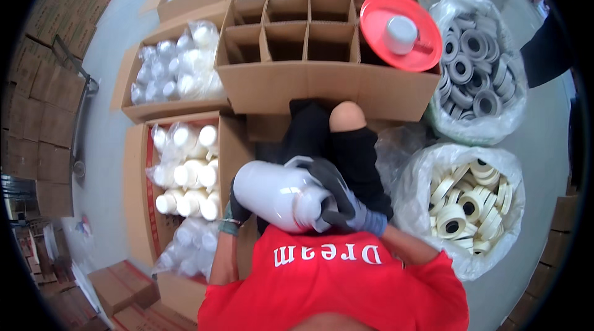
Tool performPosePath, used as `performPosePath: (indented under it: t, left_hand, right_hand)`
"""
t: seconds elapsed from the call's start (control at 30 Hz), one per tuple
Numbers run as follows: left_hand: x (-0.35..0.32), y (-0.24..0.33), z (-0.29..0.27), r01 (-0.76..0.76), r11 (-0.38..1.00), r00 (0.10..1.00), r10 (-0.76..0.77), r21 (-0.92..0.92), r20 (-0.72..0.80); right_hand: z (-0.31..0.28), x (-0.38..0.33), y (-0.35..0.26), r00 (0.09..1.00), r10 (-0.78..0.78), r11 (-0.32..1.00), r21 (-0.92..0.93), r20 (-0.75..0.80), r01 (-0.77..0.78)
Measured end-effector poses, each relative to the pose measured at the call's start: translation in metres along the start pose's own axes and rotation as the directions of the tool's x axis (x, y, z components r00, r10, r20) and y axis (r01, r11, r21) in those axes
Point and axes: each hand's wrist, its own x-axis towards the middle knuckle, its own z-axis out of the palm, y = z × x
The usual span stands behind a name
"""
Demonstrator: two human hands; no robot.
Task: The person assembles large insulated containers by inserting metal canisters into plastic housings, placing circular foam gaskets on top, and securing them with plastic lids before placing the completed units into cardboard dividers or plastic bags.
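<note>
A glossy light-grey jug (pixel 272 196), shaped like a vacuum flask, lies on its side above my lap, its mouth toward the right. My left hand (pixel 239 206), in a dark glove, is closed around its base end. My right hand (pixel 343 198), in a black and grey glove, grips it at the neck, with fingers bent at the rim of the mouth. A grey edge shows around the mouth; whether it is a separate ring I cannot tell. Part of the handle shows beside my right hand.
Ahead stands a divided cardboard box (pixel 328 86) with a red plastic dish (pixel 377 18) and white cup (pixel 401 35) on it. Bags of grey rings (pixel 461 68) and cream rings (pixel 451 222) stand right. Boxes of white bottles (pixel 192 173) and bagged clear-looking pieces (pixel 164 71) stand left.
</note>
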Motion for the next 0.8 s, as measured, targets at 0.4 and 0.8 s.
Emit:
performPosePath:
  t: [0.4,0.8]
  left_hand:
    - [0.064,0.049,0.022,0.111,0.910,0.977,-0.027,-0.399,0.211]
    - [0.117,0.095,0.069,0.098,0.578,0.991,-0.127,-0.810,0.030]
  right_hand:
    - [-0.053,0.128,-0.069,0.952,-0.228,0.969,0.140,0.204,0.202]
    - [-0.083,0.143,-0.113,0.923,-0.139,0.989,-0.101,-0.360,0.109]
